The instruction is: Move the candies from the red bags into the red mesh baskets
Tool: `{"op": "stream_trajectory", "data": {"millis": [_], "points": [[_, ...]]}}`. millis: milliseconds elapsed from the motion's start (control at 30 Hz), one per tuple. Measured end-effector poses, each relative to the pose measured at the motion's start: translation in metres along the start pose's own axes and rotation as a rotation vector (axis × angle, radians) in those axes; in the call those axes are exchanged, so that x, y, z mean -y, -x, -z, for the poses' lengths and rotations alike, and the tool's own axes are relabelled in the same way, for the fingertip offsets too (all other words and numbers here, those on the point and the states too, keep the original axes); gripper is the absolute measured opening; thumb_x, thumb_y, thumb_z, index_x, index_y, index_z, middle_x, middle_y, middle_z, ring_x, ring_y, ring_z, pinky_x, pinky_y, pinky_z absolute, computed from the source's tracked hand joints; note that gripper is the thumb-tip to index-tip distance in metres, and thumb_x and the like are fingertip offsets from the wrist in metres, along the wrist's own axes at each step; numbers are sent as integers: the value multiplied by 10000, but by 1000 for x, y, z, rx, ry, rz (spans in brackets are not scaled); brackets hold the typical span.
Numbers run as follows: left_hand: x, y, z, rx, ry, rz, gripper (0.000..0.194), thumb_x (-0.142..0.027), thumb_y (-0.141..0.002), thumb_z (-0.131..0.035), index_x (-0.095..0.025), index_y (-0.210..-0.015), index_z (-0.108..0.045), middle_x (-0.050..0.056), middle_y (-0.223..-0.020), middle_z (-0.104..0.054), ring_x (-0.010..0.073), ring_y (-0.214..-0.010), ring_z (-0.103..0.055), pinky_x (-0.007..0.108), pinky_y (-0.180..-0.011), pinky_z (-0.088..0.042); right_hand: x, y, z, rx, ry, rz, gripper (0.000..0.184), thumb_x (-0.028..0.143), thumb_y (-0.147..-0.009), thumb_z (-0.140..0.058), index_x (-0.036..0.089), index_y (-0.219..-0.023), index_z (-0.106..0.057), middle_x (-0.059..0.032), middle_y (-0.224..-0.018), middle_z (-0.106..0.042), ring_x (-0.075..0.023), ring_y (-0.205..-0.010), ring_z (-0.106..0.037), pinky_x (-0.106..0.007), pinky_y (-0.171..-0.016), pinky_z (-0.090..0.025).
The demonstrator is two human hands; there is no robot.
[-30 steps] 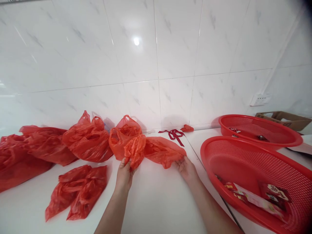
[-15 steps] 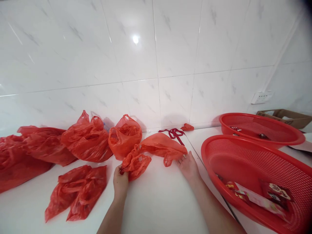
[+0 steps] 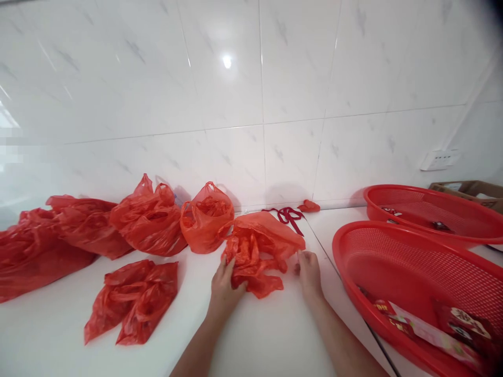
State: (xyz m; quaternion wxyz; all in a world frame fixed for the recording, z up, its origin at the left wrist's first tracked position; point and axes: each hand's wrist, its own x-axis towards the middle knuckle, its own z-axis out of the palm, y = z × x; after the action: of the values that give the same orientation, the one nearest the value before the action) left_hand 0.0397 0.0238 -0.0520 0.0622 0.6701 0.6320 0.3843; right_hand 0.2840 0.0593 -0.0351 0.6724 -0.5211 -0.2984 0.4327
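Note:
A crumpled red plastic bag (image 3: pixel 257 275) lies on the white table, bunched against the mouth of a wider, puffed-out red plastic bag (image 3: pixel 271 230). My left hand (image 3: pixel 227 290) grips the crumpled one from its left side, fingers on top and thumb at its near edge. At the right corner of the puffed-out bag, my right hand (image 3: pixel 310 275) is closed, its fingertips pinching the film. Where the two bags meet, the red folds run together and I cannot tell how deep one sits in the other.
Filled red bags (image 3: pixel 208 217) line the wall on the left. A flattened red bag (image 3: pixel 133 301) lies in front of them. Dark red ribbon (image 3: pixel 288 215) rests at the back. Two red baskets (image 3: pixel 346 256) on the right hold several wrapped packets; a cardboard box (image 3: pixel 469 191) stands behind.
My left hand has carried the crumpled bag rightward to the puffed-out bag. My right hand has gone from loosely spread to closed at that bag's corner. The view has shifted slightly right.

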Motion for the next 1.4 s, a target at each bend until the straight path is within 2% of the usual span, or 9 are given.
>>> {"op": "stream_trajectory", "data": {"millis": [267,400,567,733,900,1000,1100,1233,1400], "points": [[-14,6,-1,319,-321,18,680,-481,-784,-555,-267,-1402,-370,98,-1524,-272,292,-1397,-220,562,-1100,-119,2,35,-3,244,236,159,398,549,-856,-478,204,-658,-451,43,-589,-483,-107,-523,-443,-220,-478,-375],[-18,-9,-11,268,-370,59,767,-527,-767,-545,-246,-1437,-301,114,-1531,-246,295,-1395,-214,566,-1093,-126,0,44,-11,410,402,309,369,475,-869,-490,213,-1118,-562,-47,-995,-637,-191,-894,-597,-288,-785,-481],[-27,-37,-30,177,-384,139,789,-509,-787,-506,-175,-1454,-249,177,-1525,-228,331,-1386,-216,593,-1067,-151,-10,47,-20,579,594,465,696,317,-774,-596,277,-1411,-317,-58,-1393,-436,-233,-1245,-446,-367,-978,-420],[-28,-60,-41,103,-318,178,752,-442,-794,-519,-155,-1441,-267,205,-1520,-221,363,-1371,-240,618,-1053,-156,-18,46,-24,630,773,607,254,138,-697,-487,213,-879,-647,-53,-897,-645,-223,-870,-584,-355,-813,-466],[-15,-56,-36,-120,-22,75,543,-374,-798,-552,-189,-1298,-448,163,-1470,-327,314,-1347,-311,549,-1057,-282,-16,37,-7,286,606,221,133,208,-681,-441,189,-713,-568,-25,-679,-574,-181,-624,-535,-275,-580,-443],[-13,-40,-22,-238,165,-26,326,-255,-834,-492,-199,-1154,-524,134,-1378,-408,264,-1300,-385,475,-1028,-376,-12,38,7,257,507,189,119,195,-655,-420,196,-668,-538,-1,-654,-548,-162,-621,-505,-250,-579,-418],[-26,-19,-6,-149,253,-208,401,-332,-836,-537,-212,-1215,-486,141,-1351,-428,279,-1283,-396,495,-1030,-375,-10,49,13,346,501,297,121,160,-651,-403,201,-640,-517,12,-663,-535,-148,-629,-480,-241,-602,-404],[-50,3,-2,32,249,-408,854,-445,-645,-743,-219,-1376,-365,169,-1401,-403,343,-1270,-390,523,-1011,-380,-11,68,6,486,585,373,163,124,-641,-408,188,-628,-558,-15,-702,-566,-165,-674,-514,-256,-631,-413],[-49,-2,-8,116,365,-202,143,-182,-789,-534,-227,-843,-658,36,-826,-641,206,-823,-581,363,-788,-469,-8,69,3,599,660,392,257,116,-638,-384,192,-689,-624,-26,-802,-586,-171,-773,-550,-256,-711,-424]]}}
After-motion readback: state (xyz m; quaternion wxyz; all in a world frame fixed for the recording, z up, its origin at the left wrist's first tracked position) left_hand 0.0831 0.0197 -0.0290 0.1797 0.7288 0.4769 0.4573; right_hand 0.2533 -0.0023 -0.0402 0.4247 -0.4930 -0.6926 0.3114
